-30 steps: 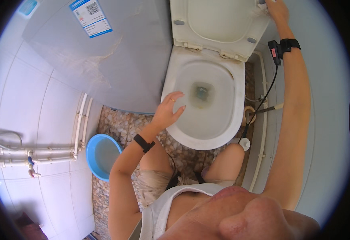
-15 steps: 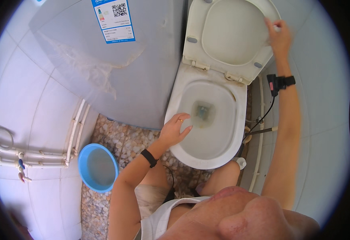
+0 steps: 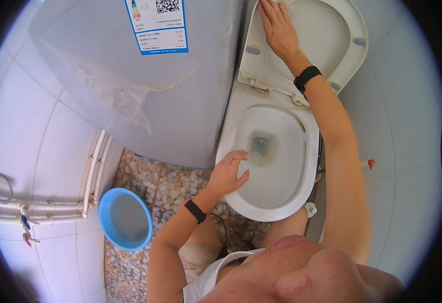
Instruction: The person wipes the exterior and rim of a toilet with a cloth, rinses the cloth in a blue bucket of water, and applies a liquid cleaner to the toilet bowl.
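A white toilet bowl [image 3: 281, 199] is in front of me, with a little water at its bottom. Its seat and lid [image 3: 350, 60] are raised and lean back. My right hand [image 3: 281, 31] presses its stretched fingers on the upper left part of the raised seat. A pale bit shows by those fingertips, too small to name. My left hand [image 3: 229, 173] hovers over the left rim of the bowl, fingers loosely curved and thumb apart, with nothing in it. Each wrist has a black band.
A grey appliance [image 3: 190, 111] with a label and torn plastic film stands left of the toilet. A blue basin [image 3: 105, 230] rests on the pebble-patterned floor [image 3: 165, 182]. White pipes [image 3: 92, 177] run along the left tiled wall. A red-tipped tap handle [image 3: 371, 164] is at the right wall.
My right hand has moved left across the raised seat, from its right edge to its upper left part. My left hand stays near the bowl's left rim. The view has shifted slightly.
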